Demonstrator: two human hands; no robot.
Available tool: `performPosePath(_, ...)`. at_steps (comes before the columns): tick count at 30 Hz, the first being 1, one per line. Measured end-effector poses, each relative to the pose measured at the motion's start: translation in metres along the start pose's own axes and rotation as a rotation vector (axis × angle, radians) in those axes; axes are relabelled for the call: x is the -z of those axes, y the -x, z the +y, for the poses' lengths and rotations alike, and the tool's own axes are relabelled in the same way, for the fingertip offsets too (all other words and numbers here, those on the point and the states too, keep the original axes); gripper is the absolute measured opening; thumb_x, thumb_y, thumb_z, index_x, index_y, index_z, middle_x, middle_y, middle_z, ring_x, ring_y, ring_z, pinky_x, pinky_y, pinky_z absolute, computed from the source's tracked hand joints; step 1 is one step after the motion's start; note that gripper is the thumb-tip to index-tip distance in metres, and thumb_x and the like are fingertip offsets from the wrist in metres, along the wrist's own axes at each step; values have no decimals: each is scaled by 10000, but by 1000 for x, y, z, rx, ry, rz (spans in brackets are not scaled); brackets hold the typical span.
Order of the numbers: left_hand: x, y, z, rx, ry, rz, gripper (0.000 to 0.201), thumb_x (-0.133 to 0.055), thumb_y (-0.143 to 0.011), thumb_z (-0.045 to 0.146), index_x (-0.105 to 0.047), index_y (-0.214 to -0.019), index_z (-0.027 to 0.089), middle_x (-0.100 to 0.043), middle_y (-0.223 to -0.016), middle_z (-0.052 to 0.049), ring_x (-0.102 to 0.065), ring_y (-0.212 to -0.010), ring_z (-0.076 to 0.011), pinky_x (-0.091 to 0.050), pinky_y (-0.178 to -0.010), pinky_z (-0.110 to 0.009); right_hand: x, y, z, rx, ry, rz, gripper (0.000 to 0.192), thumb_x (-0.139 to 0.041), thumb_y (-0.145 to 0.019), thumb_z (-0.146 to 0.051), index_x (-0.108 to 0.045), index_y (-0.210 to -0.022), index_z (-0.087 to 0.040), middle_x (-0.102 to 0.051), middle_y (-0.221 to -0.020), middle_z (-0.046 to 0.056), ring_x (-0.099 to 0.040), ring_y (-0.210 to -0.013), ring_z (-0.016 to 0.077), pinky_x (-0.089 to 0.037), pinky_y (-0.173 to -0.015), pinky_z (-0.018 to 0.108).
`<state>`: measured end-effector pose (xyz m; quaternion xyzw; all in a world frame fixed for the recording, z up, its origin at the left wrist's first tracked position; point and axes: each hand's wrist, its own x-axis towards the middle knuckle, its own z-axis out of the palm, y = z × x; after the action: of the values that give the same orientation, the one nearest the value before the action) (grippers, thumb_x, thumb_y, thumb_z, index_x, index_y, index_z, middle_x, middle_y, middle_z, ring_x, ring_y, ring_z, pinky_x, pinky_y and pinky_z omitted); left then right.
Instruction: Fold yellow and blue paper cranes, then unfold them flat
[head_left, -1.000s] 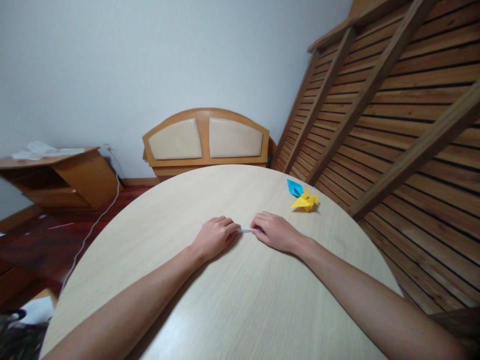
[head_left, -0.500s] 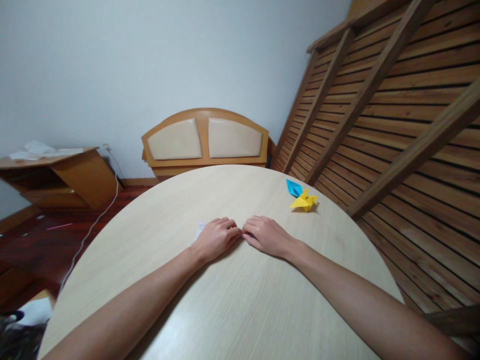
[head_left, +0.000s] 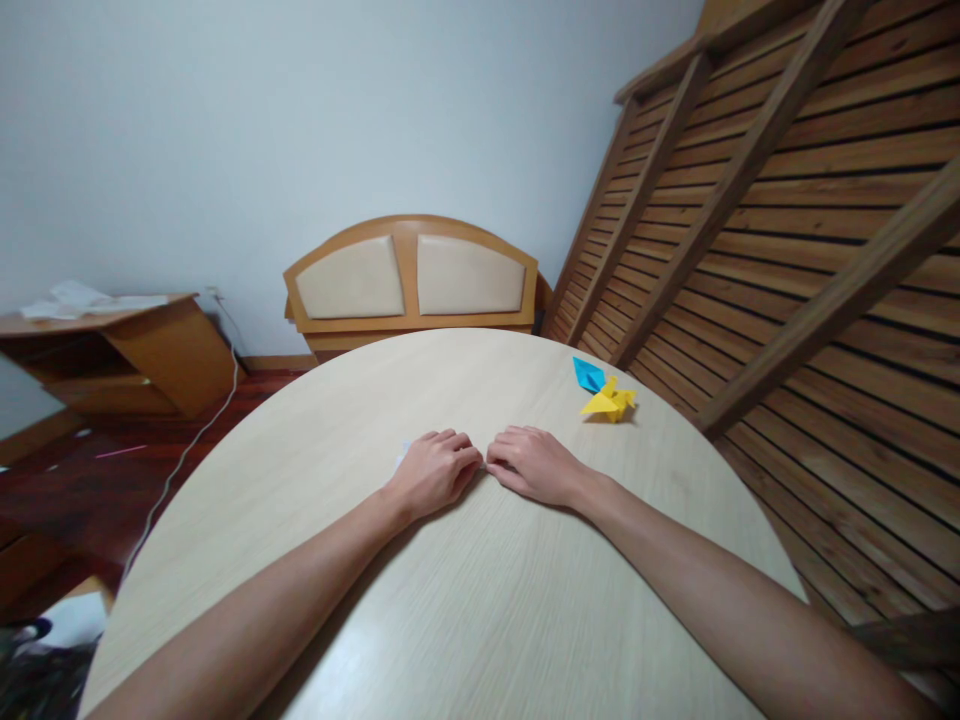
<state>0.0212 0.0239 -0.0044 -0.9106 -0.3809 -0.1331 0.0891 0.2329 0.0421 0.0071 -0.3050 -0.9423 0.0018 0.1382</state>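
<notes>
My left hand (head_left: 441,466) rests on the round pale wooden table (head_left: 450,620), its fingers curled and pressed together. Close beside it, my right hand (head_left: 529,462) is closed the same way, thumb against fingers. The fingertips of both hands nearly meet; whatever they pinch is too small or hidden to name. A bit of white paper (head_left: 403,450) shows just behind my left wrist, mostly covered by the hand. Beyond my right hand lie a yellow origami bird (head_left: 611,402) and a folded blue paper piece (head_left: 589,374) close together.
A headboard with two cream panels (head_left: 411,276) stands behind the table. Wooden slats (head_left: 757,260) lean along the right side. To the left are a low cabinet (head_left: 165,350) with white paper on top and a pale cable (head_left: 180,460) along the floor.
Both hands stay at nearly the same spot. The fingertips have shifted slightly, with a small gap now between the hands. Less of the white paper shows behind my left hand.
</notes>
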Motion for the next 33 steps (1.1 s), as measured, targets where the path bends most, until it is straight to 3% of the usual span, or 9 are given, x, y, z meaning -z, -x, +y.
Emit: performPosePath(33,-1,13,-42,160,-21,117,189,-503,-967,192,-688,-927,191,-689,-877,-61,-602,-806,-196,-465,-716,-318,7,17,38,-106,-71,-5,149,-551,-956,-257,-653,-875,-184,-666,-873,50,-570,-832,185,-383,-735,288)
